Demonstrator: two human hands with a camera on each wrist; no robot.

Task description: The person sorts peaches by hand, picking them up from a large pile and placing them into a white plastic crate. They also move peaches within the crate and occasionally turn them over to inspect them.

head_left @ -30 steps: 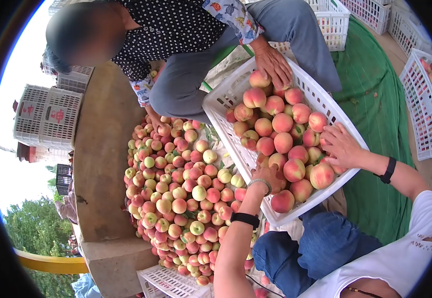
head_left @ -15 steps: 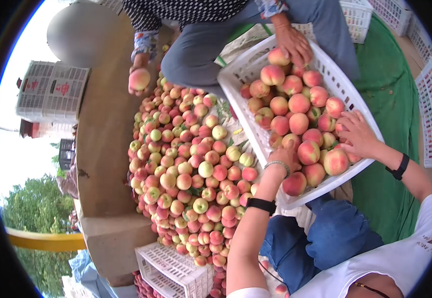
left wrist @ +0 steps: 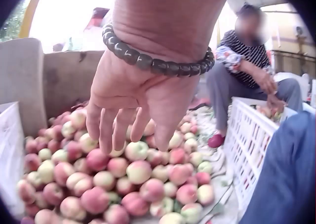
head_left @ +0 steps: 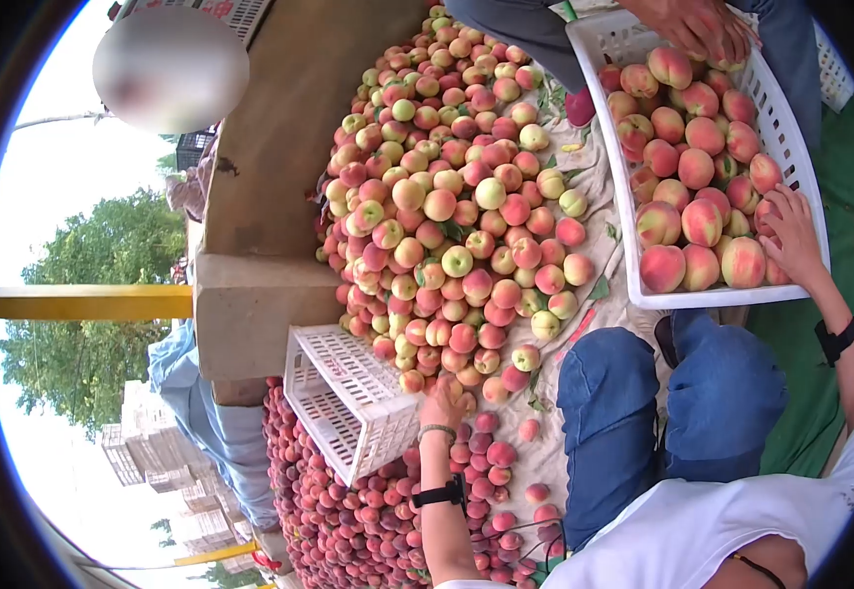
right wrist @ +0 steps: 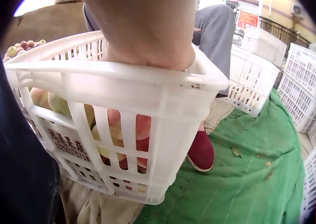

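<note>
Far left, empty crate [head_left: 348, 398]: white plastic, tipped on its side at the foot of the concrete wall [head_left: 250, 226], just beside your left hand.
Left hand [head_left: 443, 402]: you've got it stretched out over the peach heap [head_left: 456, 226], fingers [left wrist: 106, 135] straight and spread, pointing down at the fruit; it holds nothing. The wrist view shows it hovering just above the peaches, and I cannot tell whether a fingertip touches one.
Peach heap: a big mound of pink and yellow-green peaches on a pale cloth [head_left: 599, 191], running along the wall; more red peaches lie lower down by your left arm.
Your knees [head_left: 672, 393]: blue jeans, between the heap and the full crate.
Full crate [head_left: 795, 118]: white, packed with large peaches [head_left: 687, 167], sitting to the right of the heap with green sheeting [right wrist: 237, 184] beyond it.
Right hand [head_left: 790, 236]: reaching over the near right rim into the full crate, lying on the peaches in that corner; whether the fingers curl round one, I cannot tell, since the rim hides them.
Top right, other person's hand [head_left: 697, 25]: resting on fruit at the crate's far end.
</note>
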